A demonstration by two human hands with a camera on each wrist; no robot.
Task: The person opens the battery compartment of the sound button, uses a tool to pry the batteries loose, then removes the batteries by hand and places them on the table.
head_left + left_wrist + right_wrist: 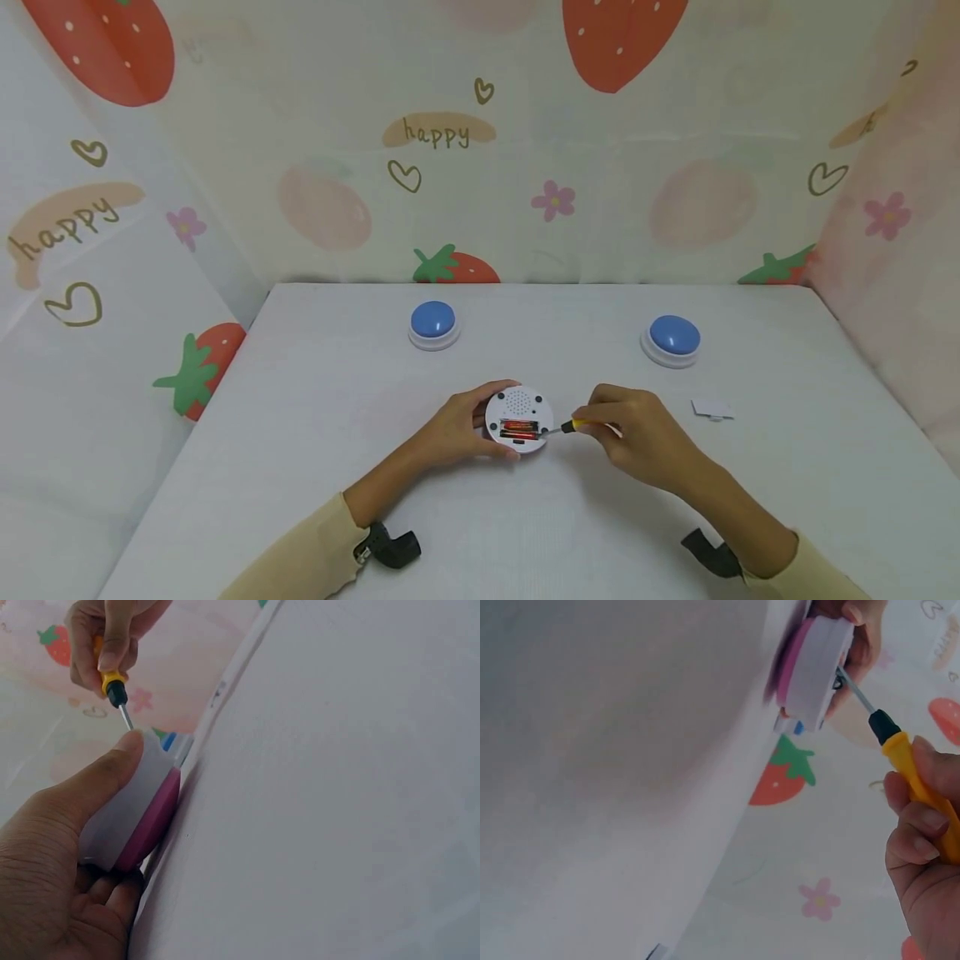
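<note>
We see the left hand (459, 425) curled around the edge of a round white device (517, 402), which it holds near the middle of the bench (525, 533), pink side down. Two red batteries (519, 426) lie exposed in its upturned face. The right hand (637, 429) grips a yellow-handled screwdriver (910, 766), whose tip reaches the rim of the battery bay. Beyond the hands we note two blue-topped buttons (432, 320) (675, 336), and, at right, a small white piece (711, 407).
</note>
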